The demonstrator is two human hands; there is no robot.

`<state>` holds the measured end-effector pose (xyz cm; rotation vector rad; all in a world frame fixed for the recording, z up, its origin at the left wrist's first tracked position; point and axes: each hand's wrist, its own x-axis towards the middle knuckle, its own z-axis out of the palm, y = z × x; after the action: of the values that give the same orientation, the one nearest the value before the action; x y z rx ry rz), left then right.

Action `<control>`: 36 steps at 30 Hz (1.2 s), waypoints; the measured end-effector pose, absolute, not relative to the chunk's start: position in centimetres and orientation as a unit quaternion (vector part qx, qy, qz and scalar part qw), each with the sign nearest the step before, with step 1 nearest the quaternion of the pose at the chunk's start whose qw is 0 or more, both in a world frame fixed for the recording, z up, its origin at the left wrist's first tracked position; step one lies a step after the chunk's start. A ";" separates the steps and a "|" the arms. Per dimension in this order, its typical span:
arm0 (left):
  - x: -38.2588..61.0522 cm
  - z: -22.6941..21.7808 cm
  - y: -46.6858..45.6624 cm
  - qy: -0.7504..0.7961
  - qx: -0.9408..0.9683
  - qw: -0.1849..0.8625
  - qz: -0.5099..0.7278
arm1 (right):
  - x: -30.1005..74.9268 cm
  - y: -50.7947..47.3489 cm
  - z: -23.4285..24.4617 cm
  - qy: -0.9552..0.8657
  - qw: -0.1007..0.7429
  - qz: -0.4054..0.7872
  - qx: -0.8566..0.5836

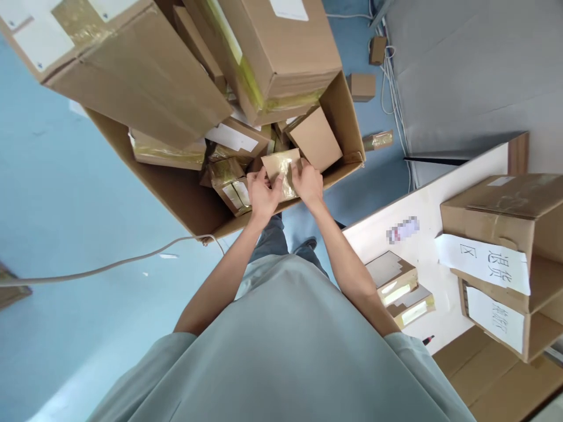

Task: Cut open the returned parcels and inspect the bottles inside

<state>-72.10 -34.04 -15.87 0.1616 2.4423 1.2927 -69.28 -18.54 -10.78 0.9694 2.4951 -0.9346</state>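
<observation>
Between my two hands is a small cardboard box (284, 159) with shiny clear tape across its top. My left hand (264, 193) grips its left side, fingers curled over the edge. On the opposite side my right hand (308, 180) is closed on it too. The small box is inside a large open carton (171, 196), close to the near wall. Just left of my left hand sits a taped box with a label (235, 190). A plain brown box (315, 138) leans beyond my right hand. Undersides of the held box are hidden.
Two big boxes (145, 70) (303, 47) rise from the carton's far side. At right, a white table (440, 205) bears taped boxes (396, 275) and open boxes with paper signs (488, 264). A cable (132, 258) crosses the blue floor. Small boxes (362, 87) lie by the grey wall.
</observation>
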 end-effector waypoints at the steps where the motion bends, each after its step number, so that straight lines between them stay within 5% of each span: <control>1: -71.0 -14.0 -34.0 0.874 0.067 0.164 0.452 | -68.2 -18.3 -9.5 0.871 0.122 -0.337 0.336; 9: -57.2 0.8 -30.9 0.823 0.245 0.044 0.510 | -51.3 -16.2 3.3 0.833 -0.143 -0.405 0.348; 17: -38.0 7.6 -20.6 0.633 0.476 0.160 0.589 | -24.9 -12.7 11.1 0.737 -0.355 -0.302 0.490; 23: -22.4 7.8 -15.7 0.525 0.632 0.223 0.524 | -6.7 -12.8 10.6 0.611 -0.438 -0.200 0.628; 29: -12.1 3.8 -14.0 0.421 0.740 0.326 0.411 | 4.4 -16.0 6.4 0.471 -0.437 -0.114 0.758; 36: -9.7 -1.8 -15.4 0.354 0.807 0.416 0.224 | 9.1 -19.7 -4.9 0.317 -0.501 -0.249 0.766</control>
<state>-9.67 -15.36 -1.79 2.0259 0.8880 0.5634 9.11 -19.75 -4.86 3.7098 1.5339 -1.2055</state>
